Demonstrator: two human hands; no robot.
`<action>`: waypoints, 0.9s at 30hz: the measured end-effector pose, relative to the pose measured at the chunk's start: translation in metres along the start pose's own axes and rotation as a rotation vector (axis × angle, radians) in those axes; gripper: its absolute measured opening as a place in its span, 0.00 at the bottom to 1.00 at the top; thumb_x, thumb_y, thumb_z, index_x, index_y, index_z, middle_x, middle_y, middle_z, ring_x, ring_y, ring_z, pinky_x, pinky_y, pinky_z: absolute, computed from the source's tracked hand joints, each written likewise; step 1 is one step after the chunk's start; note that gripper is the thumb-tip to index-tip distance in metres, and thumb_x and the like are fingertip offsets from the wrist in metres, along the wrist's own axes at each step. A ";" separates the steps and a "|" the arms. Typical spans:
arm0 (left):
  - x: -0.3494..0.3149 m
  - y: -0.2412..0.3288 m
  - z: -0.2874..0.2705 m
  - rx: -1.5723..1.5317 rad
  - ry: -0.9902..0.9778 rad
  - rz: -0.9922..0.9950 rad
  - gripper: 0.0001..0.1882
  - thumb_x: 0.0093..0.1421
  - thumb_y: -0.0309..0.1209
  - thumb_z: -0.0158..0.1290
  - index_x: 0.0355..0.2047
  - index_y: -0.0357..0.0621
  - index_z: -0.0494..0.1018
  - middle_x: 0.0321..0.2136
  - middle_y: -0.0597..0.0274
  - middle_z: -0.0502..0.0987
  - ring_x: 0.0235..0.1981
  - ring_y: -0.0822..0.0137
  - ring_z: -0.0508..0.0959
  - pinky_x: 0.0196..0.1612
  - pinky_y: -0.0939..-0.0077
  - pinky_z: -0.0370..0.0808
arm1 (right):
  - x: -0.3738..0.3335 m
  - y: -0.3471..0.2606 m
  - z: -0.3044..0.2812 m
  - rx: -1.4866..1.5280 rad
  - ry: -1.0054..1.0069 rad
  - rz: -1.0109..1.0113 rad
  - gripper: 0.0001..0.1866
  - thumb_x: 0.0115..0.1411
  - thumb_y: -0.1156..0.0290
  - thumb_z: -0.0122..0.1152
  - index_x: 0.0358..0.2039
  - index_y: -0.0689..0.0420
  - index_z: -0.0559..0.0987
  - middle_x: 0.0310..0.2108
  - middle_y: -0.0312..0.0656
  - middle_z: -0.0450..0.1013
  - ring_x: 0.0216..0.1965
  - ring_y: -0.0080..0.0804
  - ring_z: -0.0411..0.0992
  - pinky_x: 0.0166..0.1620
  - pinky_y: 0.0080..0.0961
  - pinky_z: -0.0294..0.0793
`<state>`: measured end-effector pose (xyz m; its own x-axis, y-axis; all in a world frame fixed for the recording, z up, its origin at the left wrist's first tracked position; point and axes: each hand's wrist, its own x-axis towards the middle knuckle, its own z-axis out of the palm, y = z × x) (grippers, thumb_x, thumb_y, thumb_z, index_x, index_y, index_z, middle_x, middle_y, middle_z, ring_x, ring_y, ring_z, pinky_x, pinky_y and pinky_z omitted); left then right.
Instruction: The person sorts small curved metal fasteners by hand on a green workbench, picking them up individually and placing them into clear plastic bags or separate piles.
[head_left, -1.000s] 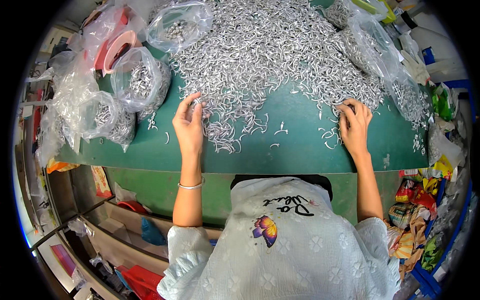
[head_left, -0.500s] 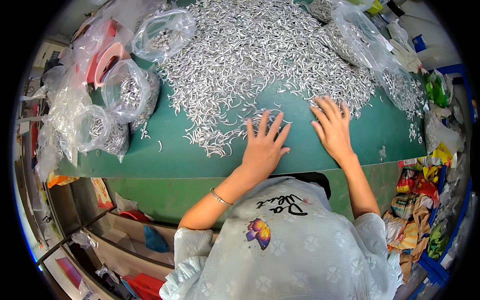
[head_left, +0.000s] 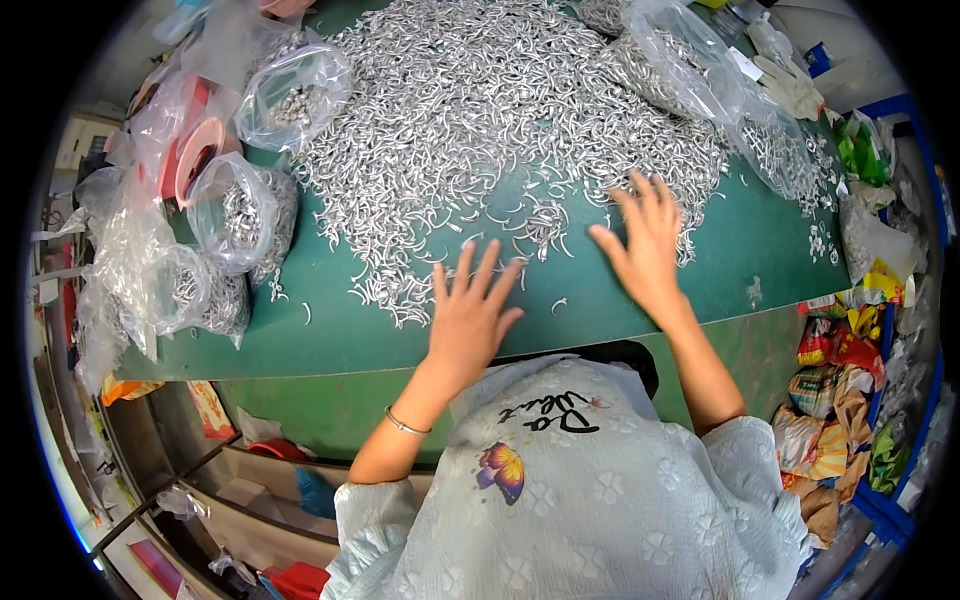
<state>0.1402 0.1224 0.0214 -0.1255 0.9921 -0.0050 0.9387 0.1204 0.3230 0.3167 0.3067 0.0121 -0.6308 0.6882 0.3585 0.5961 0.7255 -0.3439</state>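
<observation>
A broad pile of small, curved silver metal pieces (head_left: 450, 110) covers the far and middle part of the green table (head_left: 380, 345). My left hand (head_left: 468, 318) hovers or rests at the near edge of this pile, fingers spread, with nothing held. To its right, my right hand (head_left: 648, 245) has its fingers apart, the tips at the pile's right front edge. A small cluster of the pieces (head_left: 543, 225) lies between my hands, slightly beyond them. One loose curved piece (head_left: 559, 305) lies alone nearer me.
On the left stand clear plastic bags of metal parts (head_left: 243, 215) and a pink container (head_left: 205, 150). Another large clear bag (head_left: 690, 70) lies at the far right. Colourful packages (head_left: 825, 385) fill a blue rack beyond the table's right edge. Shelving (head_left: 270, 500) sits below left.
My left hand has drawn back and left, uncovering the small cluster that was by its fingers. My right hand stays near the pile's right edge, thumb wider apart. The whole view has shifted slightly.
</observation>
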 end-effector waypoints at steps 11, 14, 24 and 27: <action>0.034 0.029 -0.004 -0.104 0.119 0.057 0.28 0.57 0.31 0.57 0.58 0.47 0.65 0.63 0.55 0.59 0.65 0.47 0.56 0.62 0.37 0.54 | 0.014 -0.019 0.003 0.032 -0.049 -0.025 0.33 0.50 0.57 0.69 0.56 0.54 0.71 0.63 0.49 0.55 0.65 0.59 0.47 0.62 0.59 0.44; 0.039 0.024 0.008 -0.043 0.076 0.106 0.29 0.56 0.32 0.58 0.58 0.48 0.65 0.63 0.57 0.59 0.66 0.48 0.54 0.61 0.36 0.54 | 0.000 -0.016 0.006 0.049 -0.126 -0.076 0.30 0.51 0.61 0.68 0.55 0.54 0.71 0.60 0.49 0.59 0.62 0.54 0.53 0.60 0.55 0.50; 0.022 -0.016 -0.001 -0.157 0.144 -0.036 0.25 0.58 0.17 0.49 0.57 0.41 0.66 0.63 0.51 0.60 0.65 0.45 0.58 0.65 0.48 0.56 | 0.008 -0.041 0.019 0.621 0.006 0.028 0.12 0.54 0.78 0.62 0.41 0.59 0.78 0.45 0.44 0.71 0.43 0.42 0.71 0.42 0.33 0.70; 0.018 -0.012 -0.006 -0.193 0.160 -0.049 0.25 0.58 0.17 0.49 0.57 0.41 0.66 0.63 0.50 0.59 0.65 0.45 0.58 0.65 0.50 0.57 | 0.032 -0.013 0.000 1.184 -0.209 0.629 0.11 0.60 0.74 0.60 0.44 0.59 0.77 0.40 0.41 0.75 0.40 0.29 0.74 0.41 0.24 0.74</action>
<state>0.1245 0.1390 0.0228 -0.2327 0.9651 0.1203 0.8537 0.1434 0.5006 0.2890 0.3195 0.0278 -0.5382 0.8094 -0.2351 0.0940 -0.2195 -0.9711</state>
